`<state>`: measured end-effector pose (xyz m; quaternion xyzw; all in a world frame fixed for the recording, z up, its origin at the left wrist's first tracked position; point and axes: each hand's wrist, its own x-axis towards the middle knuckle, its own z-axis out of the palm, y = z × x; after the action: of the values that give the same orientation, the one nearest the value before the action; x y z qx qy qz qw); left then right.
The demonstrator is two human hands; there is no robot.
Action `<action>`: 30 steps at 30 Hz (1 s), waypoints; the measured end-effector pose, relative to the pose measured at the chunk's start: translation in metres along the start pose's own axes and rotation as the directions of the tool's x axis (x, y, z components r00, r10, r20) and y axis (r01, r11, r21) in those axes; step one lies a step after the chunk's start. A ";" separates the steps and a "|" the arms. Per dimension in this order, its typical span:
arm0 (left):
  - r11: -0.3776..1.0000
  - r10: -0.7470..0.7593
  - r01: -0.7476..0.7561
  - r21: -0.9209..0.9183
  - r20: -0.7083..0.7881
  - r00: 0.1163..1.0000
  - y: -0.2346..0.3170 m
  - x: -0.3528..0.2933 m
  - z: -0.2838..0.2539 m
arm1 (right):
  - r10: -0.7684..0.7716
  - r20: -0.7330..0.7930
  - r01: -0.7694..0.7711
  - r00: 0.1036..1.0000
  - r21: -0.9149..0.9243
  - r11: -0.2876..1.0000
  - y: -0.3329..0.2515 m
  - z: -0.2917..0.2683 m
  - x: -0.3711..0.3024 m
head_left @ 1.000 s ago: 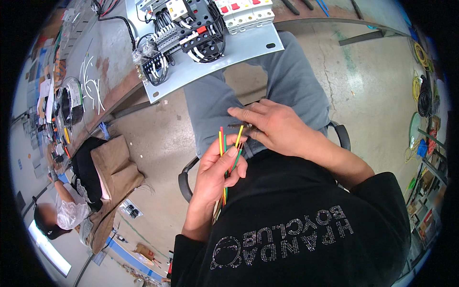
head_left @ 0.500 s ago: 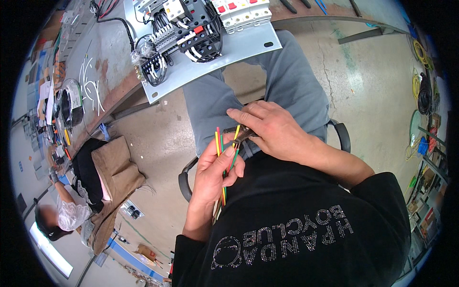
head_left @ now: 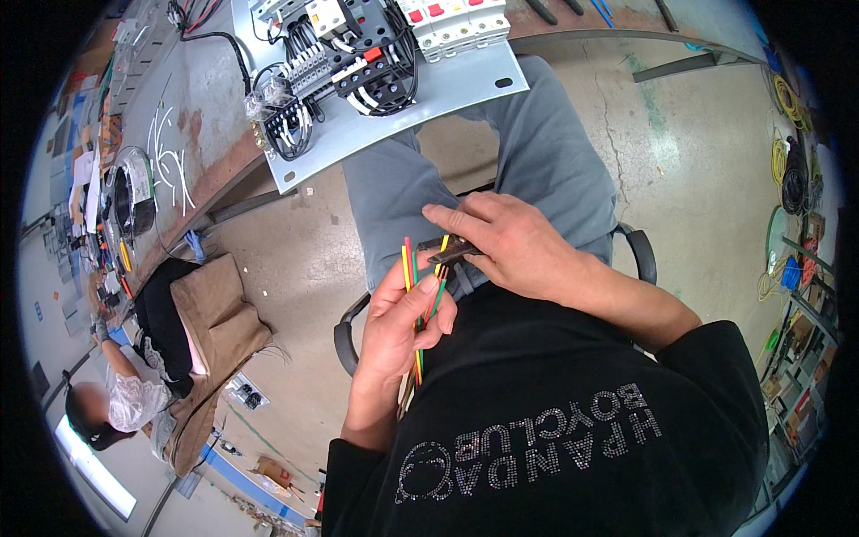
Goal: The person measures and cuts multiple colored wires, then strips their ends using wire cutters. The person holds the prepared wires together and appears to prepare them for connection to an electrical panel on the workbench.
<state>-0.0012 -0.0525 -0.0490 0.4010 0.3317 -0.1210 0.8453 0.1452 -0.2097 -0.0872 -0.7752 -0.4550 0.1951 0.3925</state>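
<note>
My left hand (head_left: 394, 322) is closed around a small bunch of thin insulated wires (head_left: 405, 264) in yellow, green and red. They stick up past the thumb and hang below the palm; bare copper shows on a few ends near the thumb. In my right hand (head_left: 523, 246) is a dark pair of pliers (head_left: 456, 249), the jaws pointing left at a yellow wire's upper end. Most of the handles are hidden under the right palm. Both hands meet above my lap, just in front of my shirt.
A metal mounting plate (head_left: 429, 121) with breakers (head_left: 455, 25) and wired terminal blocks juts over the workbench edge (head_left: 228, 170). White wire pieces (head_left: 165, 152) and a wire coil (head_left: 132, 192) lie on the bench. A co-worker (head_left: 134, 398) sits at left. Chair armrests (head_left: 640, 255) flank me.
The pliers have tilted slightly, their jaws lying flatter beside the yellow wire's end. My left hand keeps its hold on the wires almost unmoved.
</note>
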 end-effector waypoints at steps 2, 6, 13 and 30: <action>1.000 0.003 -0.003 -0.006 -0.008 1.000 0.000 0.000 0.001 | -0.008 -0.010 0.008 1.000 0.006 1.000 0.000 0.001 0.000; 1.000 -0.001 0.001 -0.002 -0.005 1.000 0.002 -0.001 0.003 | -0.012 -0.031 0.013 0.999 0.031 0.999 0.002 0.003 0.000; 0.999 -0.036 0.038 -0.030 0.073 0.997 0.006 -0.002 0.001 | -0.074 -0.071 0.078 0.995 0.048 0.996 0.011 0.002 0.002; 0.994 -0.087 0.082 0.072 0.071 0.994 0.009 -0.001 0.010 | 0.329 -0.363 -0.204 0.872 0.341 0.918 0.036 0.004 0.003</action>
<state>0.0072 -0.0540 -0.0387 0.4105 0.3123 -0.1830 0.8369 0.1640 -0.2159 -0.1176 -0.7879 -0.2152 0.1445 0.5586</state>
